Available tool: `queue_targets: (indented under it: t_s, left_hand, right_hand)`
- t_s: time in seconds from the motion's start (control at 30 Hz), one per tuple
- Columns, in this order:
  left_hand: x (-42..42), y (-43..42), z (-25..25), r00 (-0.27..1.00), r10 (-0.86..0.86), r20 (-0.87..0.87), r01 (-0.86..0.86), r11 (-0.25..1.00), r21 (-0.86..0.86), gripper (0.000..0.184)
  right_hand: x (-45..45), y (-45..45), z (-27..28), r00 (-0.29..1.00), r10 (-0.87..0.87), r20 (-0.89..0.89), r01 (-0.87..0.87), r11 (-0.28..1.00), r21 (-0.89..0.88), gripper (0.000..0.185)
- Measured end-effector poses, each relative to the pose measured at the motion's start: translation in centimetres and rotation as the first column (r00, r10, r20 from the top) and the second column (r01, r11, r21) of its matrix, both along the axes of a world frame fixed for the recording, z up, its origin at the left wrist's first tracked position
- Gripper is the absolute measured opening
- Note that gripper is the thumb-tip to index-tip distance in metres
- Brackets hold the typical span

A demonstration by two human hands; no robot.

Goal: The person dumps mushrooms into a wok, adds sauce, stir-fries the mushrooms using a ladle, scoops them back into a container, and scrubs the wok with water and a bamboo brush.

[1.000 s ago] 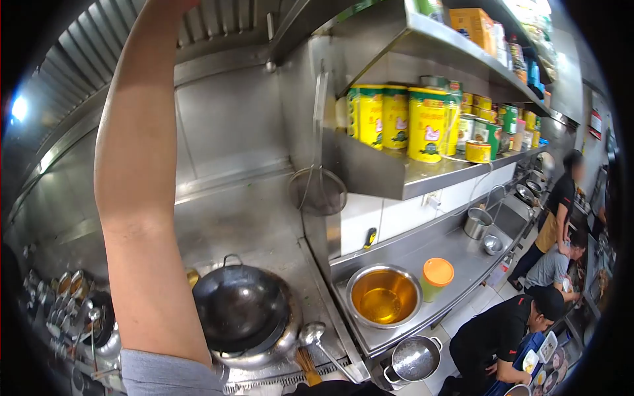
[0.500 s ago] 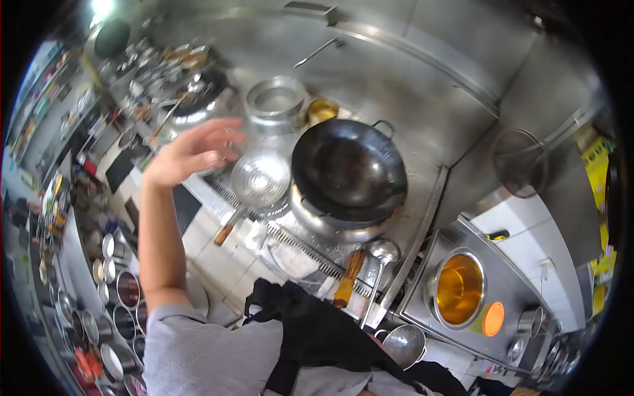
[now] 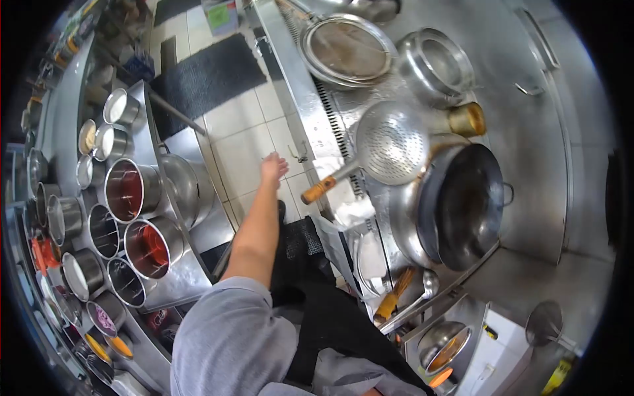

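My left hand (image 3: pixel 273 167) hangs over the tiled floor between the two counters, holding nothing, its fingers stretched out. To its right, a perforated strainer ladle (image 3: pixel 392 142) lies on the stove with its wooden handle (image 3: pixel 319 189) over the front edge. Beyond that, a black wok (image 3: pixel 467 206) rests on a burner, its inside bare. A bamboo brush (image 3: pixel 395 295) and a steel ladle (image 3: pixel 429 285) lie close together by the stove's near corner. My right hand is out of view.
Steel pots hold red liquid (image 3: pixel 156 247) and white contents (image 3: pixel 119 105) on the left counter (image 3: pixel 189 277). A round sieve over a pot (image 3: pixel 350 49) and a steel pot (image 3: pixel 436 65) stand on the far stove. A bowl of orange liquid (image 3: pixel 449 350) stands lower right.
The view has turned left, bringing the left counter and floor closer. My left hand has come down from above the stove to over the floor, staying empty.
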State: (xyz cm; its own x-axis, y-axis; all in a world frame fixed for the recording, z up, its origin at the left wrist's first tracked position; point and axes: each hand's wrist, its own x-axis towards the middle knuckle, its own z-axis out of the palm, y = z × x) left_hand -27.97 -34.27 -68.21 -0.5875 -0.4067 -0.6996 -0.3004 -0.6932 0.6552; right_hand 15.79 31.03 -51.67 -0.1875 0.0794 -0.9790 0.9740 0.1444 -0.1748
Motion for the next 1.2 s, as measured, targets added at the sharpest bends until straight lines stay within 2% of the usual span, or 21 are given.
queue_targets:
  t_s: [0.07, 0.13, 0.17, 0.2, 0.27, 0.3, 0.37, 0.47, 0.5, 0.53, 0.8, 0.9, 0.97, 1.0, 1.07, 1.13, 1.2]
  left_hand:
    - [-1.9, 1.0, -5.6, 0.996, -0.026, 0.082, 0.024, 0.999, 0.023, 0.041]
    - [-3.9, 1.8, -11.6, 0.965, -0.080, 0.251, 0.097, 0.994, -0.056, 0.042]
    - [-5.1, 1.8, -13.9, 0.947, -0.088, 0.307, 0.106, 0.993, -0.042, 0.044]
    - [-6.1, 1.7, -16.3, 0.946, -0.099, 0.307, 0.113, 0.993, -0.027, 0.044]
    - [-8.0, 1.7, -17.4, 0.927, -0.115, 0.356, 0.102, 0.993, 0.053, 0.048]
    - [-8.3, 1.6, -17.7, 0.939, -0.193, 0.284, 0.179, 0.981, 0.072, 0.051]
    - [-9.1, 1.9, -20.9, 0.969, -0.164, 0.186, 0.116, 0.963, 0.243, 0.047]
    - [-9.8, 2.0, -23.6, 0.965, -0.206, 0.164, 0.148, 0.939, 0.311, 0.042]
    - [-10.2, 2.1, -20.6, 0.959, -0.205, 0.195, 0.153, 0.955, 0.253, 0.041]
    - [-10.3, 1.9, -21.5, 0.953, -0.242, 0.179, 0.195, 0.949, 0.246, 0.043]
    - [-10.6, 2.1, -21.0, 0.976, -0.150, 0.159, 0.101, 0.954, 0.282, 0.047]
    - [-10.6, 1.8, -22.5, 0.980, -0.143, 0.139, 0.101, 0.956, 0.275, 0.042]
    - [-10.7, 1.7, -23.4, 0.992, -0.100, 0.072, 0.067, 0.929, 0.363, 0.033]
    - [-10.9, 1.9, -22.2, 0.992, -0.102, 0.070, 0.070, 0.929, 0.363, 0.033]
    - [-10.9, 2.2, -19.9, 1.000, 0.013, 0.013, -0.017, 0.919, 0.393, 0.027]
    - [-11.0, 2.2, -19.4, 1.000, 0.027, -0.010, -0.020, 0.908, 0.419, 0.028]
    - [-10.7, 2.1, -20.1, 0.999, 0.043, -0.030, -0.025, 0.896, 0.444, 0.031]
  right_hand:
    - [-1.5, -0.3, 0.8, 0.999, -0.020, 0.046, 0.019, 0.999, 0.028, 0.071]
    - [-2.6, -0.5, 1.0, 0.996, -0.047, 0.079, 0.044, 0.998, 0.051, 0.069]
    - [-3.1, -0.7, 0.7, 0.993, -0.061, 0.097, 0.056, 0.997, 0.057, 0.069]
    - [-3.3, -0.7, 0.6, 0.991, -0.076, 0.113, 0.069, 0.996, 0.063, 0.068]
    - [-3.5, -0.2, 0.5, 0.984, -0.100, 0.146, 0.090, 0.993, 0.072, 0.067]
    - [-3.2, -0.3, 0.6, 0.979, -0.119, 0.163, 0.109, 0.992, 0.070, 0.066]
    - [-2.3, -0.2, 0.7, 0.971, -0.151, 0.187, 0.143, 0.988, 0.058, 0.065]
    - [0.6, 0.2, 0.6, 0.957, -0.205, 0.207, 0.205, 0.978, 0.023, 0.063]
    - [1.4, -0.1, 0.7, 0.951, -0.221, 0.215, 0.225, 0.974, 0.007, 0.063]
    - [2.5, -0.2, 0.8, 0.943, -0.240, 0.229, 0.251, 0.968, -0.017, 0.062]
    - [9.2, -0.6, -0.3, 0.889, -0.326, 0.323, 0.384, 0.914, -0.132, 0.058]
    - [11.1, -0.5, -0.7, 0.867, -0.333, 0.370, 0.418, 0.891, -0.177, 0.057]
    - [12.6, -0.1, -1.0, 0.853, -0.339, 0.396, 0.443, 0.873, -0.206, 0.056]
    - [13.0, 0.2, -1.2, 0.845, -0.348, 0.406, 0.461, 0.859, -0.224, 0.055]
    - [14.2, 0.5, -1.6, 0.822, -0.364, 0.438, 0.508, 0.816, -0.275, 0.054]
    - [15.2, 1.1, -2.3, 0.808, -0.373, 0.457, 0.529, 0.802, -0.280, 0.053]
    - [15.5, 1.2, -2.2, 0.852, -0.269, 0.449, 0.376, 0.911, -0.169, 0.062]
